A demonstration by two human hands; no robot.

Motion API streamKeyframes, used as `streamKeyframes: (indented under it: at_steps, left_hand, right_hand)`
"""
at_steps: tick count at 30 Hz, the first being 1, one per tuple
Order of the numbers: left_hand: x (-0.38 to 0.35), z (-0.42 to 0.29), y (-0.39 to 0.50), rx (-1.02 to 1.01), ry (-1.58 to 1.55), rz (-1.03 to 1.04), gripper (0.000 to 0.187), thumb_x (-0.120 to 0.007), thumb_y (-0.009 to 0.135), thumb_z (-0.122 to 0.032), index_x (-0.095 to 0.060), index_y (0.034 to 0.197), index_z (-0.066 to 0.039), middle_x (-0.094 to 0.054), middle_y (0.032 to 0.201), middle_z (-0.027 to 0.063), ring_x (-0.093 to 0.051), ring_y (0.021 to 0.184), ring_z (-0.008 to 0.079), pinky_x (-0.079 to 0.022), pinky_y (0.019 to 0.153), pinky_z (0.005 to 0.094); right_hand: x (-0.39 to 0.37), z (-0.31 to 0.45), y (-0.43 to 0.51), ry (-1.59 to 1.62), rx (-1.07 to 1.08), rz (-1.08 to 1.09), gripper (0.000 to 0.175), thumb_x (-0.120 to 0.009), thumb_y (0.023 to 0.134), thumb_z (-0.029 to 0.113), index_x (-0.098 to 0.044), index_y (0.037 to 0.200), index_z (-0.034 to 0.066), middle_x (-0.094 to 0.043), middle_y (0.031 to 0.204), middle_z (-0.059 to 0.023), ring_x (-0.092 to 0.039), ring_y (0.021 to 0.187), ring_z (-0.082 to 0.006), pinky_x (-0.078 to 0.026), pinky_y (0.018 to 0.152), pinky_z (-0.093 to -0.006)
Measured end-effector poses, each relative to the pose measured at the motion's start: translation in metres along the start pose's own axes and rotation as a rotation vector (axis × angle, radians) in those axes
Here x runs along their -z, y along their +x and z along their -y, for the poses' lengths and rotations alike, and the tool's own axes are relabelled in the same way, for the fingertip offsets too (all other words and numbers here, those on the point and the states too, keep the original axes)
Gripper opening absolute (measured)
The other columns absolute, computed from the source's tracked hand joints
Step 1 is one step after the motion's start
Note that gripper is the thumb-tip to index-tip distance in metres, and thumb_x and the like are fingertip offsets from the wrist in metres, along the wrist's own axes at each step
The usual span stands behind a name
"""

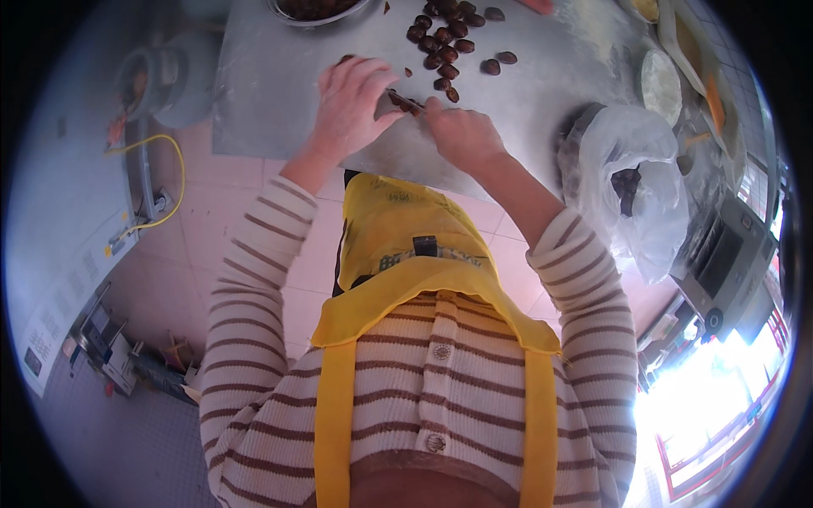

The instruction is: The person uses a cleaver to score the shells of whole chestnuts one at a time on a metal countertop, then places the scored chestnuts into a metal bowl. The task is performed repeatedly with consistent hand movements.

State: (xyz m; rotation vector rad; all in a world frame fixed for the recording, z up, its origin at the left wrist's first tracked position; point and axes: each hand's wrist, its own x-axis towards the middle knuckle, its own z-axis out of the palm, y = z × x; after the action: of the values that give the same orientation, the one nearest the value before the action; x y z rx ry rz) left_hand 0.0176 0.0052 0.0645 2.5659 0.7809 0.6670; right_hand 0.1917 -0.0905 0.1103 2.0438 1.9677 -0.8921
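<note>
My right hand (467, 136) is closed around a small knife (404, 100). Its thin blade points left, towards my other hand, and the handle is hidden in my fist. Against the blade lies a cut dark-red date (401, 103). My left hand (352, 105) is just left of the blade, palm down, thumb stretched towards it. A dark bit (346, 58) shows at its fingertips; whether the fingers grip it is hidden. Beyond the hands, several whole dates (448, 54) lie in a loose pile on the metal table (273, 82).
A metal bowl (311, 23) with dark pieces stands at the table's far side. To the right, a clear plastic bag (654, 146) holds more dates. Whitish powder (597, 32) marks the far right tabletop. A yellow cable (182, 165) hangs at left.
</note>
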Motion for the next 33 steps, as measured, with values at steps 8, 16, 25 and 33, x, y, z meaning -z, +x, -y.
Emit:
streamKeyframes:
  at_steps: [8,16,25,33]
  left_hand:
    - [-0.004,0.011,0.036,-0.21,0.338,0.582,0.033,-0.071,0.07,-0.031,-0.057,0.095,-0.015,-0.059,0.095,-0.0017,-0.053,0.1,0.0157,-0.03,0.099,0.0416]
    - [-0.015,0.023,0.035,-0.23,0.247,0.596,0.026,-0.069,0.072,-0.03,-0.055,0.089,-0.015,-0.058,0.089,-0.001,-0.056,0.094,0.0168,-0.034,0.094,0.0362]
    - [-0.025,0.03,0.026,-0.189,0.182,0.575,0.016,-0.059,0.075,-0.014,-0.055,0.09,-0.015,-0.056,0.089,0.0014,-0.057,0.093,0.0187,-0.041,0.088,0.0366]
    - [-0.026,0.024,0.031,-0.102,0.159,0.663,0.014,-0.054,0.077,-0.013,-0.054,0.091,-0.014,-0.054,0.091,0.001,-0.056,0.094,0.0187,-0.053,0.07,0.0371]
  right_hand:
    - [-0.005,0.006,-0.001,-0.073,0.012,-0.004,0.013,-0.051,0.084,0.008,-0.046,0.094,0.0021,-0.066,0.078,-0.0154,-0.067,0.073,-0.0313,-0.054,0.06,-0.0405]
    - [-0.001,0.003,0.003,-0.03,0.026,0.035,0.013,-0.049,0.084,0.007,-0.045,0.095,0.0026,-0.067,0.079,-0.0147,-0.067,0.074,-0.0318,-0.054,0.06,-0.0417]
    - [-0.015,-0.001,0.007,-0.003,0.041,0.004,0.012,-0.05,0.083,0.007,-0.044,0.093,0.0038,-0.066,0.076,-0.0146,-0.067,0.072,-0.0331,-0.054,0.059,-0.044]
    - [-0.029,-0.009,0.01,-0.024,0.051,-0.003,0.013,-0.049,0.082,0.007,-0.044,0.093,0.0048,-0.065,0.074,-0.0135,-0.067,0.067,-0.0319,-0.053,0.054,-0.0431]
